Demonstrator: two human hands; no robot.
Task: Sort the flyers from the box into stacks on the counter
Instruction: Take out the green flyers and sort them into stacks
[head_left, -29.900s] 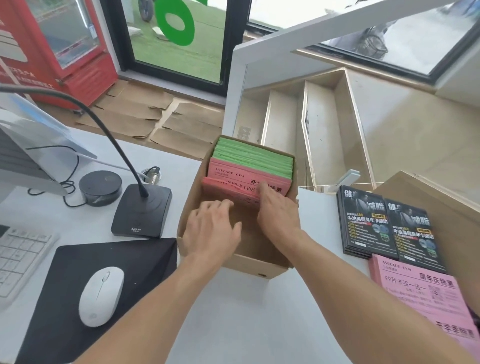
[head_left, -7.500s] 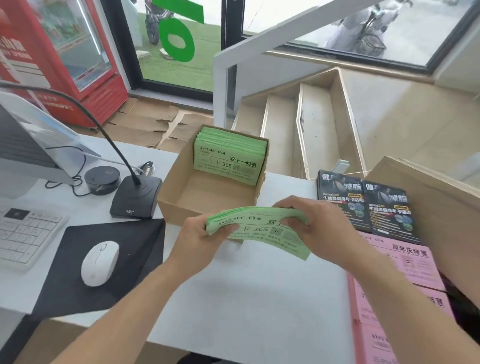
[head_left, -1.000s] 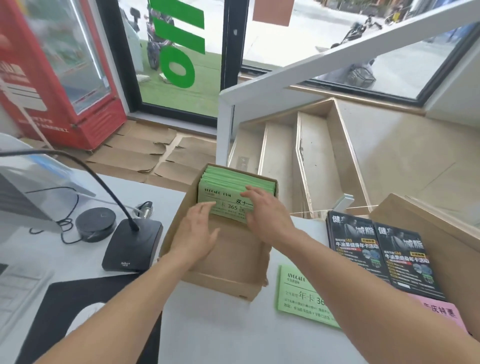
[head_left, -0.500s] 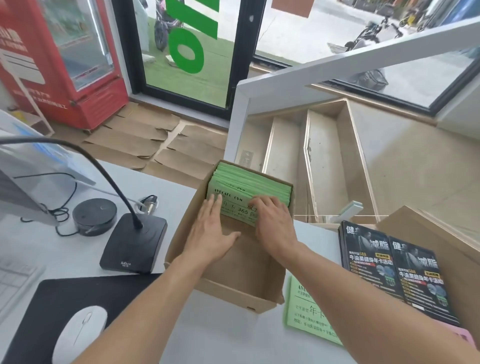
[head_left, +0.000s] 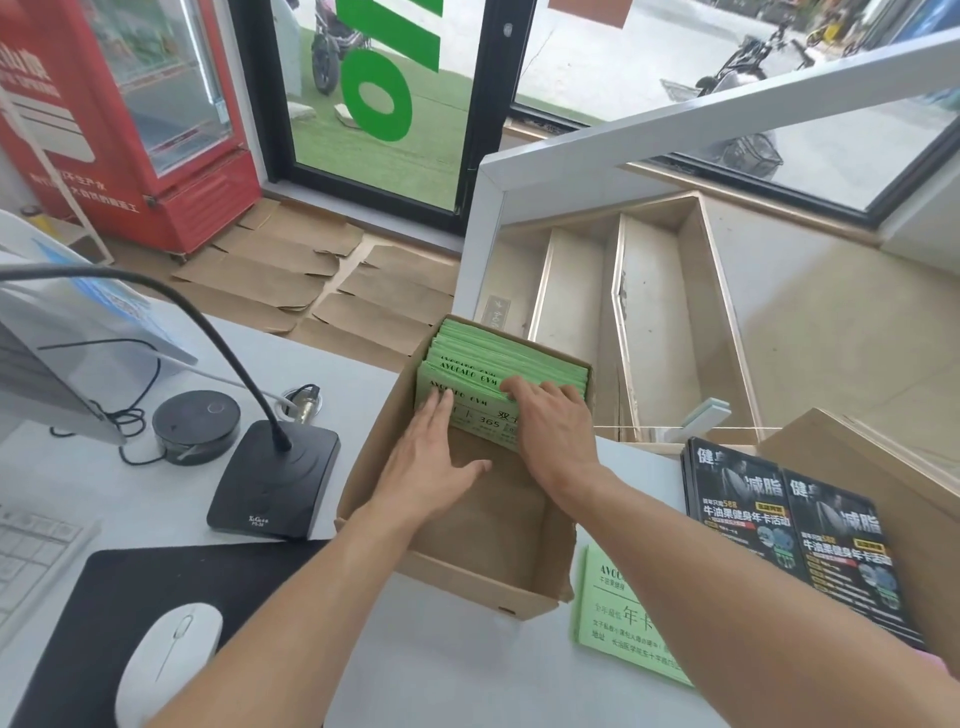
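Inside the cardboard box (head_left: 363, 499) on the white surface (head_left: 426, 649), green flyers (head_left: 498, 364) stand at the far end. The left hand (head_left: 431, 457) lies flat, fingers straight against the front flyer. The right hand (head_left: 556, 421) curls its fingertips over the flyers' top edges in a grip.

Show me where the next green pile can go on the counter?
Bare counter lies between the mouse pad and the green stack, below the box. The right side, with the black flyers, is crowded.

Green flyers (head_left: 498, 364), brown cardboard box (head_left: 483, 525), black flyers (head_left: 789, 535), white mouse (head_left: 166, 660), seemingly pale grey counter (head_left: 452, 670)
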